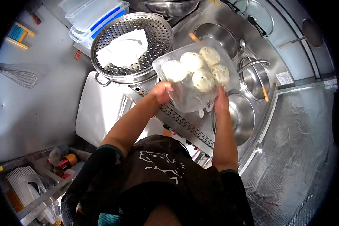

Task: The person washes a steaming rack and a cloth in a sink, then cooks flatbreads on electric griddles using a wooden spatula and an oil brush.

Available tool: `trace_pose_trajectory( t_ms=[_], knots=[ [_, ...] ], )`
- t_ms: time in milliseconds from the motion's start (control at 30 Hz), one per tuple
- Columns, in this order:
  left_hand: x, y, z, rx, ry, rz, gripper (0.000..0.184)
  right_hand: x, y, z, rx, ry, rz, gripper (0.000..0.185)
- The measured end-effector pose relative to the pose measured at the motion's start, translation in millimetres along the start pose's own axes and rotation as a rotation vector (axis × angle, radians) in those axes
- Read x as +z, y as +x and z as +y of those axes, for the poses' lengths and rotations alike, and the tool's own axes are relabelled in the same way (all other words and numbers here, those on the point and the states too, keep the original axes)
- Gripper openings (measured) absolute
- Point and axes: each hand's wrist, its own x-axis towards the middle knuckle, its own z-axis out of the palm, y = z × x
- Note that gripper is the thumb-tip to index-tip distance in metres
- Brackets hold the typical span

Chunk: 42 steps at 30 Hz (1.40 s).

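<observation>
Clear tub held up over the steel counter, five pale, speckled buns inside, crowded toward the far end. Left hand pinches the tub's left near side; right hand clasps its near right edge. Fingers under the plastic are hard to make out, so how well the base is supported stays uncertain. Near end of the tub bare.

Around it: steamer with a white cloth at its left, pot just beyond, bowl beside the right wrist.

Risks, as judged: weight sits far from both hands, so the tub could tip forward, sliding buns toward the pot. Thin walls may flex if squeezed. Buns look soft and lie close; a jolt could dent them or stick them together. The far corner might knock the pot's rim.
</observation>
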Motion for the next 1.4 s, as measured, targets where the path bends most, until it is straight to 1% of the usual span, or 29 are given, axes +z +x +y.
trace_pose_trajectory(
  t_ms=[33,133,167,267,367,433,467,500,567,600,667,700,733,800,867,900,1000,1067,1133,1200,1267,1333,1367,1400],
  knots=[
    [6,0,2,0.016,0.0,0.009,0.061,-5,13,2,0.006,-0.125,0.033,0.059],
    [16,2,9,-0.003,0.028,0.041,0.062,-18,36,-1,0.058,-0.112,-0.058,0.069],
    [20,-3,10,0.014,0.059,0.035,0.061,-18,30,-12,0.077,-0.123,-0.102,0.072],
    [19,-9,8,0.058,0.098,-0.022,0.059,-18,40,0,0.051,-0.074,0.049,0.072],
    [12,-16,4,0.118,0.123,-0.131,0.058,-31,23,4,-0.035,-0.062,-0.032,0.071],
    [7,-15,1,0.089,0.104,-0.137,0.061,-38,18,6,-0.032,-0.123,-0.026,0.07],
    [7,-9,0,0.036,0.073,-0.099,0.064,-40,13,6,-0.029,-0.154,-0.022,0.07],
    [7,-7,-1,-0.017,0.041,-0.062,0.066,-42,6,8,-0.061,-0.141,0.019,0.068],
    [7,-15,-4,-0.034,0.09,-0.021,0.073,-43,-4,12,-0.129,-0.11,0.103,0.066],
    [8,-20,-6,-0.05,0.116,-0.001,0.076,-47,-4,21,-0.213,-0.167,0.165,0.062],
    [-18,-9,-27,-0.01,0.079,-0.148,0.081,-57,1,38,-0.387,-0.286,0.294,0.054],
    [-23,-8,-31,0.01,0.06,-0.224,0.083,-55,-10,27,-0.445,-0.394,0.31,0.051],
    [-29,-9,-35,-0.024,0.055,-0.185,0.085,-55,-20,14,-0.501,-0.503,0.327,0.047],
    [-26,-22,-39,-0.086,0.046,-0.102,0.087,-52,-28,11,-0.573,-0.574,0.297,0.04],
    [-17,-33,-44,-0.1,0.086,-0.116,0.091,-45,-17,22,-0.612,-0.495,0.201,0.035],
    [-14,-39,-45,-0.097,0.105,-0.117,0.093,-42,-9,26,-0.608,-0.423,0.085,0.033],
    [-15,-33,-56,-0.136,0.213,-0.031,0.099,-24,-19,17,-0.424,-0.396,0.063,0.032],
    [-19,-44,-53,-0.101,0.295,-0.042,0.095,-31,-15,9,-0.408,-0.563,0.056,0.033],
    [-36,-57,-44,-0.081,0.427,-0.047,0.089,-41,-30,-9,-0.522,-0.751,0.135,0.033],
    [-68,-73,-38,-0.08,0.614,-0.045,0.081,-39,-57,-44,-0.63,-0.796,0.09,0.03],
    [-95,-89,-28,0.056,0.808,0.013,0.055,-7,-120,-112,-0.557,-0.739,-0.032,0.028],
    [-95,-103,-4,0.048,0.822,0.1,0.045,23,-186,-173,-0.7,-0.841,-0.091,0.028],
    [-108,-103,0,0.178,0.929,0.033,0.036,41,-224,-201,-0.761,-0.9,-0.077,0.027],
    [-95,-113,17,0.184,0.995,0.012,0.036,56,-259,-226,-0.816,-0.962,-0.057,0.026]
  ],
)
